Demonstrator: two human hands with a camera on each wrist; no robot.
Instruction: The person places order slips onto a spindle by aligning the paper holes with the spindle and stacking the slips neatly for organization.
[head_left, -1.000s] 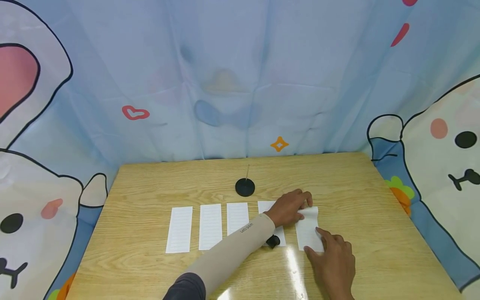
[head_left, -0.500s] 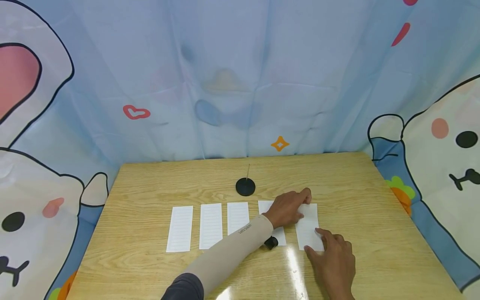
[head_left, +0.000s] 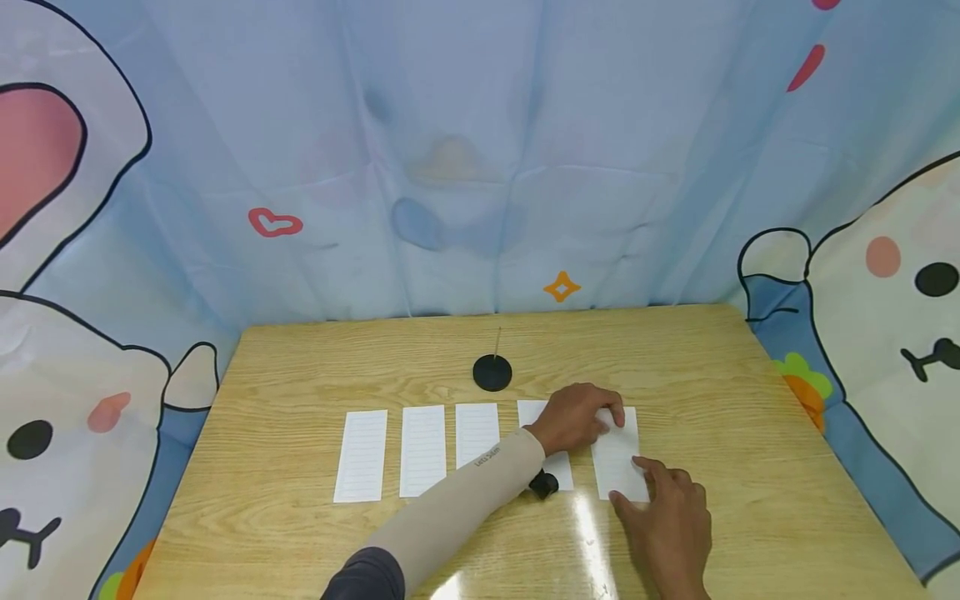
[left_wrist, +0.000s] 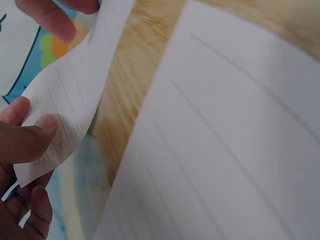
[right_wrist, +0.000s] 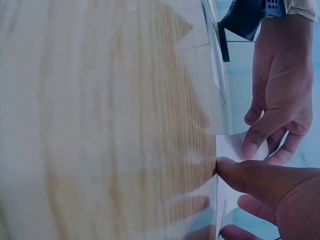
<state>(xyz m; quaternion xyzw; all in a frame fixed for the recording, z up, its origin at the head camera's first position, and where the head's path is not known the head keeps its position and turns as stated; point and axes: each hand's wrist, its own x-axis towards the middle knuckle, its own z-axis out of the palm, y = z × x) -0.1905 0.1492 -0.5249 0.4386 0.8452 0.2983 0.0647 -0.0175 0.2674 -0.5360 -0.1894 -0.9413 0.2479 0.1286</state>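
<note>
Paper strips (left_wrist: 67, 97) show white with fine grey ruling. Tabletop (head_left: 300, 367) shows yellowish wood grain. Round base (head_left: 492, 375) is black. Curtain (head_left: 465, 100) is light blue, cartoon-printed.

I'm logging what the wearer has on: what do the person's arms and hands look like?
The left hand is gloveless; its arm has a beige sleeve with dark lettering, a dark garment above, and a black device near the wrist. The right hand is gloveless; no sleeve shows there.

Creased light-blue fabric backdrop (head_left: 450, 92) runs behind a light wood-grain counter (head_left: 750, 450), with white cartoon animals (head_left: 862, 350) printed left and right, red heart outline (head_left: 295, 225) and orange star (head_left: 552, 287) between, glare streaks (head_left: 592, 542) up front.
</note>
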